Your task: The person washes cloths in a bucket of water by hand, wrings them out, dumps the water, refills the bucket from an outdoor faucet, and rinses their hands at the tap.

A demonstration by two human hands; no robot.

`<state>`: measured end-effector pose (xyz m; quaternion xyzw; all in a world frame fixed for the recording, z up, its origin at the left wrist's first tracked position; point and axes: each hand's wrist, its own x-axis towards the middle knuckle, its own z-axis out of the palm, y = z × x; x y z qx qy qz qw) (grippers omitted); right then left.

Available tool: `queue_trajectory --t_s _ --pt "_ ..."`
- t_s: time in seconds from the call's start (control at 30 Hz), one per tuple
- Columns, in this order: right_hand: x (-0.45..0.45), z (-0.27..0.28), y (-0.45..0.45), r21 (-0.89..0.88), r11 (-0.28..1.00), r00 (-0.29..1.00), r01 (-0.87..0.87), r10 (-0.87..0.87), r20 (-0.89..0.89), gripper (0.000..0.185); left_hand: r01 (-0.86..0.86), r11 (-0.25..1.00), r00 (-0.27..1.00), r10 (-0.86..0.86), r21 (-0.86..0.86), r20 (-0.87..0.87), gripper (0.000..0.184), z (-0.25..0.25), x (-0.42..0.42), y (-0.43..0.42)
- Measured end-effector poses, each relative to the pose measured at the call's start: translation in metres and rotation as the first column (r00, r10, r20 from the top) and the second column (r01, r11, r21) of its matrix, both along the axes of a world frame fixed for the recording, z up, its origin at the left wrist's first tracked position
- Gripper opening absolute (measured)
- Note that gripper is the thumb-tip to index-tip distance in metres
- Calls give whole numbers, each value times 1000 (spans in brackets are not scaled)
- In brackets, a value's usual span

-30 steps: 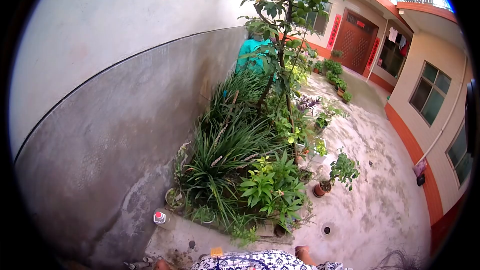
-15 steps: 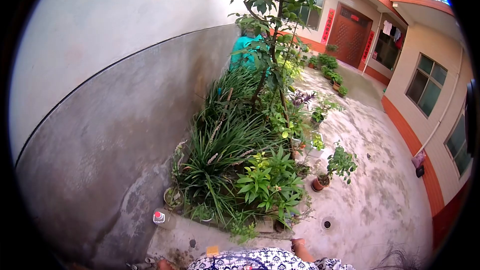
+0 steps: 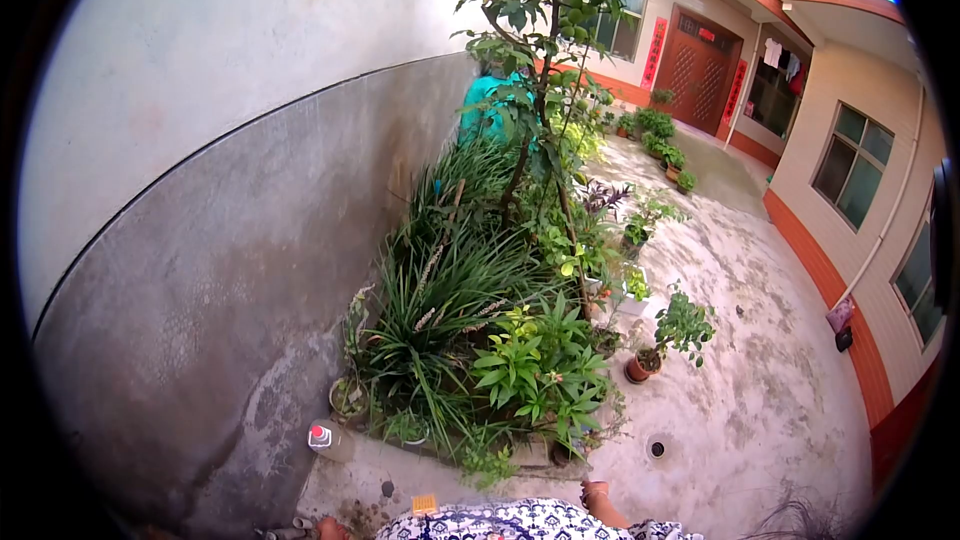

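Only a small part of my left hand (image 3: 333,529) shows at the bottom edge; its fingers are not clear. Beside it are grey pipe-like pieces (image 3: 292,530). My right hand (image 3: 594,491) is low in the view, just right of the patterned blue-and-white cloth (image 3: 500,517). Its fingers are too small to make out, and nothing held is visible. A small orange-yellow slotted piece (image 3: 425,504) lies at the cloth's upper edge. Further up on the left stands a clear bottle with a red cap (image 3: 320,434), near the corner of the plant bed.
Ahead is a dense bed of green plants (image 3: 440,290) with a fruit tree (image 3: 548,90) and a turquoise cover (image 3: 488,105). A concrete wall (image 3: 250,220) runs along the left. A potted plant (image 3: 643,365) and a floor drain (image 3: 656,449) are on the right.
The view has shifted very slightly. Both hands and the things around them look nearly the same.
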<state>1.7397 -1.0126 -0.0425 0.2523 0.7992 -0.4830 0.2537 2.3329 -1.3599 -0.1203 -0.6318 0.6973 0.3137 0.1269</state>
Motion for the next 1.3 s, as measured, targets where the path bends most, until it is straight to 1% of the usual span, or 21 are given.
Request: queue_trajectory --t_s 0.03,0.2,0.4,0.57,0.6,0.67,0.7,0.73,0.77,0.8,0.83,0.9,0.93,0.97,1.03,1.07,1.1,1.17,1.2,1.3 --pt "1 -2 2 2 1000 1000 -1 1 1 9 -17 1000 1000 17 5 -5 32 -1 0 2" --pt "3 -6 5 -162 985 996 60 -47 81 5 -91 995 995 93 43 -44 30 -4 -2 7" --pt "10 13 -4 -169 984 993 55 -36 113 4 -204 973 971 215 112 -104 28 -6 -5 5" --pt "20 29 -14 -182 982 991 41 -16 136 4 -341 919 913 374 197 -165 26 -15 -6 1" --pt "21 30 -16 -228 972 988 57 -22 152 4 -370 903 895 409 218 -178 25 -17 -6 1" --pt "12 6 -6 -422 894 966 153 -46 253 3 -436 861 845 492 261 -209 25 -15 -9 1" --pt "7 -7 -1 -583 771 935 257 -46 350 4 -467 835 816 533 290 -223 24 -14 -11 1" --pt "9 -4 -3 -583 770 934 260 -49 353 4 -500 806 780 578 317 -240 24 -15 -12 0" --pt "16 16 -11 -464 876 964 127 2 268 5 -531 774 742 621 345 -253 24 -16 -13 0" --pt "22 31 -16 -319 948 979 -5 69 191 6 -557 741 702 661 374 -265 23 -18 -15 0" --pt "21 23 -14 -316 949 978 -1 66 196 6 -584 708 662 698 397 -273 23 -18 -14 1" --pt "17 -2 -11 -175 985 992 4 18 123 6 -625 636 573 768 453 -287 22 -19 -15 2" --pt "21 7 -13 -198 979 993 48 -26 116 7 -643 599 529 798 477 -289 22 -20 -16 2" --pt "21 4 -11 -195 979 992 54 -31 121 7 -659 562 486 825 500 -289 22 -21 -17 2" --pt "18 -5 -8 -149 989 994 20 -4 108 8 -678 498 413 866 540 -280 21 -22 -17 2" --pt "24 12 -11 -201 977 991 79 -55 120 9 -687 470 380 883 555 -277 21 -23 -18 3" --pt "23 17 -12 -195 977 990 84 -60 126 9 -692 439 344 898 572 -273 20 -24 -17 4" --pt "25 20 -11 -136 991 994 -18 32 102 9 -699 382 284 924 604 -257 20 -26 -16 6" --pt "25 19 -10 -158 987 995 17 -2 96 8 -701 357 257 934 617 -248 19 -27 -15 7" --pt "24 19 -9 -155 988 992 14 5 123 7 -698 267 168 963 665 -211 18 -28 -15 11"
